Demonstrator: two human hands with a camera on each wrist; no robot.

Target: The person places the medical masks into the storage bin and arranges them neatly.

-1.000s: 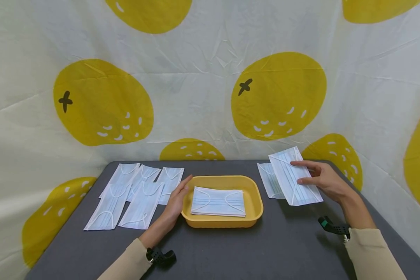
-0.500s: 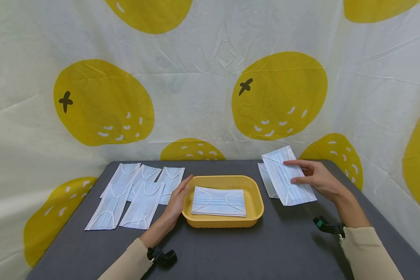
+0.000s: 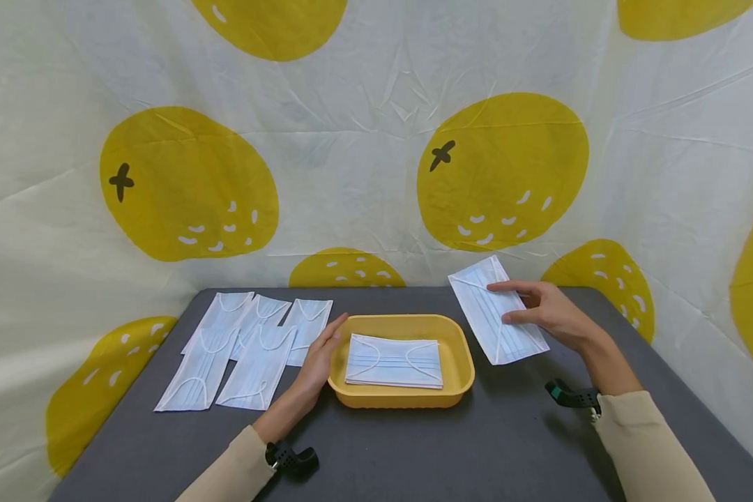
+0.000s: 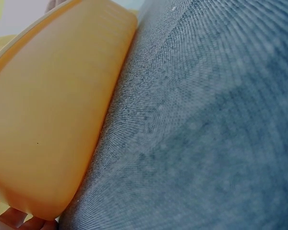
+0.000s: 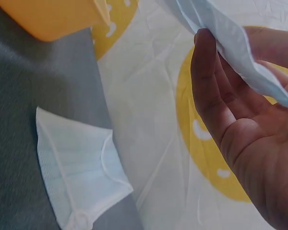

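On the right side of the dark table (image 3: 414,446), the right hand (image 3: 549,314) pinches 1 pale blue face mask (image 3: 496,319) between thumb and fingers and holds it lifted, tilted, just beside the right rim of the yellow tray (image 3: 461,362). Compared with 1 second ago, hand and mask have drifted left toward the tray, and the mask now hides from the head view the second mask left lying on the table; the right wrist view shows that loose mask (image 5: 77,177) flat on the grey surface below the hand. This suggests the carried mask is on its way to join the stack of masks (image 3: 394,361) already lying in the tray, though it has not crossed the rim yet.

The left hand (image 3: 316,352) has not shifted: its fingers lie straight, pressed against the tray's left wall and holding nothing, seemingly steadying it. To its left, 5 more masks (image 3: 245,345) lie spread and overlapping on the table. The fruit-print backdrop (image 3: 502,167) stands behind.
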